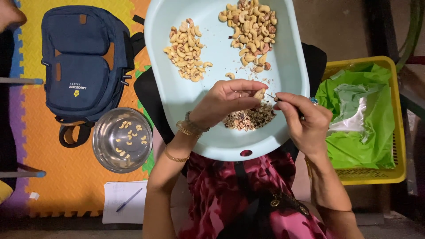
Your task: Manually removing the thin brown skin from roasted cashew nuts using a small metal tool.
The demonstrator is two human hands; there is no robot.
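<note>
left hand [221, 102] pinching a cashew [259, 93] over the pale tray [186, 93], right hand [305, 121] working it with a thin tool [271, 96]

Home floor — foam play mat [79, 177], backpack [86, 62], steel bowl [102, 146]

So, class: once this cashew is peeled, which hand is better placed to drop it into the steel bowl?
Probably the left hand: it pinches the cashew, and the steel bowl lies on its side. The right hand holds a thin tool.

Head camera, looking straight down, close.
</note>
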